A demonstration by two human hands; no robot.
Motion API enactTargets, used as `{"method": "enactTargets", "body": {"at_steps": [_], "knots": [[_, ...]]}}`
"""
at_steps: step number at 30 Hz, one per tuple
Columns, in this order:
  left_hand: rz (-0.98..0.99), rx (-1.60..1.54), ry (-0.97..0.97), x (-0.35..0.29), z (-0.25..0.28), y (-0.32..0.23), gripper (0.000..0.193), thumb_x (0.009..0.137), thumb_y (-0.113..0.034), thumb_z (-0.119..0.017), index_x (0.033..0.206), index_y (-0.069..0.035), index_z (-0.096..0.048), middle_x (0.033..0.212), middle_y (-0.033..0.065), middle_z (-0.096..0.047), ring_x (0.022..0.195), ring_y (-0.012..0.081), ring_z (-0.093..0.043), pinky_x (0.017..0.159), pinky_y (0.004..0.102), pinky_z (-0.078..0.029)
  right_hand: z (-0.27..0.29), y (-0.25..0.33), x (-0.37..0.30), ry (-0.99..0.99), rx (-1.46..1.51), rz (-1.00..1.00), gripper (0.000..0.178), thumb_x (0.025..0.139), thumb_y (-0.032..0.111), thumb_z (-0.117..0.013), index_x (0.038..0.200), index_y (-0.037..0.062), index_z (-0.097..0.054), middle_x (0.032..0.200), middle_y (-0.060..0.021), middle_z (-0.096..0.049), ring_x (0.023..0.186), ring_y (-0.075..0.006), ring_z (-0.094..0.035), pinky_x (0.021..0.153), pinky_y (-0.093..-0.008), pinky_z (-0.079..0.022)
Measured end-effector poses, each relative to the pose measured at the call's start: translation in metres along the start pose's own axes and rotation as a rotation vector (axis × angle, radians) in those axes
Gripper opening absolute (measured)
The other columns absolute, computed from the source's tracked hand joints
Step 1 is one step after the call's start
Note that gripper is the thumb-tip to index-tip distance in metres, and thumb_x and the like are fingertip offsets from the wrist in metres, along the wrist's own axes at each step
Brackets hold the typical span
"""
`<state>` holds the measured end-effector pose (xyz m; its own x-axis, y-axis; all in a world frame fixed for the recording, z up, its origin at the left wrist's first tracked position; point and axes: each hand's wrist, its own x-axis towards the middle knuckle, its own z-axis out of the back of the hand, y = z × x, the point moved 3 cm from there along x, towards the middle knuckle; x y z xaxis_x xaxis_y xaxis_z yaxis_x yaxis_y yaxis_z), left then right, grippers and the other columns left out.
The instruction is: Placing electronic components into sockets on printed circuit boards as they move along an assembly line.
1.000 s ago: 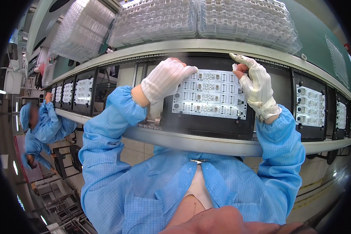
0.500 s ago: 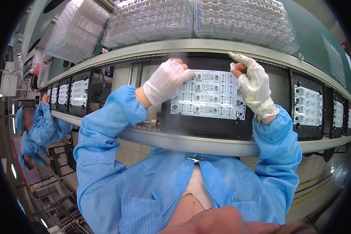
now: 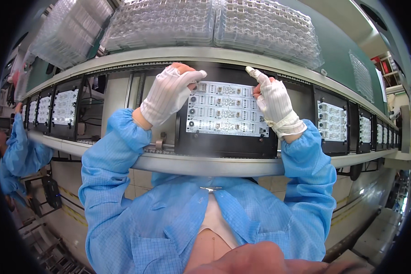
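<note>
My left hand (image 3: 170,95), in a white striped glove with some bare fingertips, is at the far left corner of a white circuit board panel (image 3: 223,113). Its fingers are curled, and anything between them is hidden. Over the panel's right end is my right hand (image 3: 278,104), gloved the same way. One covered finger points out toward the far rail while the bare-tipped fingers bend in near the board's edge; what they hold, if anything, I cannot make out. The panel carries rows of small components and lies flat in a black carrier (image 3: 226,148).
The carrier rides between two conveyor rails (image 3: 214,166). More loaded carriers stand left (image 3: 65,109) and right (image 3: 332,122). Stacked clear plastic trays (image 3: 265,29) line the green bench (image 3: 335,59) beyond. A co-worker in a blue sleeve (image 3: 25,146) is at far left.
The view has shifted, so the scene sits further left. My right fingers have come down nearer the panel; the small white piece in them no longer shows. My left hand has drawn back slightly leftward.
</note>
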<state>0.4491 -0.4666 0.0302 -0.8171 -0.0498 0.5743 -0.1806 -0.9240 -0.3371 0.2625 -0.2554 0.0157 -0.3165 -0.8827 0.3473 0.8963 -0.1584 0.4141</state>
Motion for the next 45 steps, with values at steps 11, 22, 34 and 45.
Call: {"method": "enactTargets", "body": {"at_steps": [11,22,34,45], "knots": [[0.026,-0.022,-0.031,0.0,-0.003,-0.004,0.033,0.08,0.001,-0.069,0.112,-0.008,-0.068,0.094,0.0083,-0.067,0.094,0.0288,-0.064,0.081,0.04,-0.054,0.027,-0.006,0.005,0.162,-0.148,0.113,0.062,0.072,-0.01,-0.062,0.131,0.0089,-0.06,0.075,-0.0068,-0.065,0.076,-0.0293,-0.065,0.08,-0.0398,-0.053],[0.006,-0.014,-0.008,0.005,0.003,-0.01,0.035,0.078,0.003,-0.068,0.111,-0.007,-0.069,0.095,0.0105,-0.067,0.092,0.0308,-0.065,0.081,0.0403,-0.054,0.024,-0.004,0.0,0.161,-0.225,0.199,0.062,0.072,-0.012,-0.059,0.129,0.0115,-0.06,0.082,-0.0092,-0.063,0.083,-0.0317,-0.062,0.083,-0.0415,-0.049],[0.048,0.484,-0.179,0.102,0.012,0.17,0.034,0.085,-0.003,-0.057,0.116,-0.012,-0.068,0.102,0.0162,-0.072,0.102,0.0338,-0.067,0.093,0.044,-0.054,0.027,-0.026,-0.002,0.22,-0.148,0.099,0.058,0.077,-0.003,-0.063,0.133,0.0102,-0.061,0.074,-0.0064,-0.063,0.074,-0.0288,-0.062,0.078,-0.0398,-0.047],[0.308,0.496,0.101,0.103,0.054,0.268,0.026,0.092,-0.01,-0.059,0.115,-0.017,-0.071,0.099,0.0157,-0.071,0.099,0.0338,-0.068,0.09,0.0423,-0.055,0.026,-0.071,0.143,-0.185,-0.225,-0.053,0.049,0.088,0.0,-0.057,0.136,0.0103,-0.057,0.091,-0.0139,-0.071,0.086,-0.0318,-0.068,0.082,-0.0427,-0.055]]}}
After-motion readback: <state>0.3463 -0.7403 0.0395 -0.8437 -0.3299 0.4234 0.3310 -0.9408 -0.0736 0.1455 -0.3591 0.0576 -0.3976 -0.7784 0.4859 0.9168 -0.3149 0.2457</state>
